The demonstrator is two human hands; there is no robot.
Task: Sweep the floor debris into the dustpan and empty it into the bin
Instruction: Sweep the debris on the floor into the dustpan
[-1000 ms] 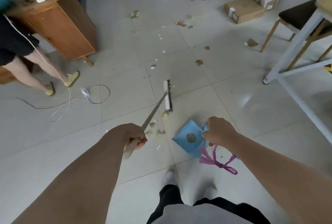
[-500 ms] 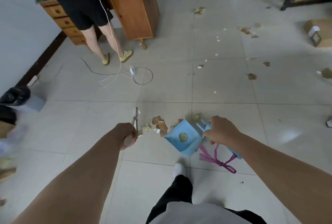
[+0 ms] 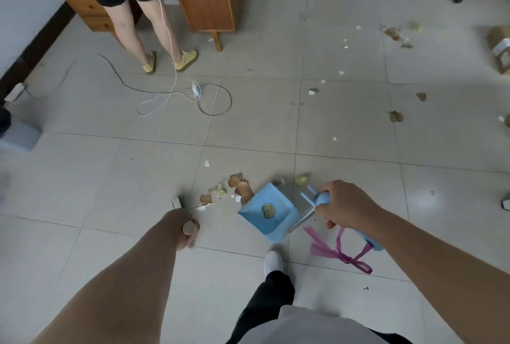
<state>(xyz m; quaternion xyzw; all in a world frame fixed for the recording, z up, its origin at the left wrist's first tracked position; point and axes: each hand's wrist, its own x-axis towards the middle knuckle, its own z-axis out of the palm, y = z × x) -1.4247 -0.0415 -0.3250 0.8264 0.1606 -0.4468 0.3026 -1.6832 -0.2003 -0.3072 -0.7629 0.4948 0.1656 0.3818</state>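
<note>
Dustpan handle inside right fingers

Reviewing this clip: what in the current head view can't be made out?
Broom: foreshortened along its handle and blurred; the left hand hides most of the handle.
Dustpan handle: mostly wrapped by the right hand.
Round greenish patch in the dustpan: print or debris, cannot tell.
White scraps: too small to identify.
Cardboard box: cut by the right edge.
Standing person: cut off by the top edge.
</note>
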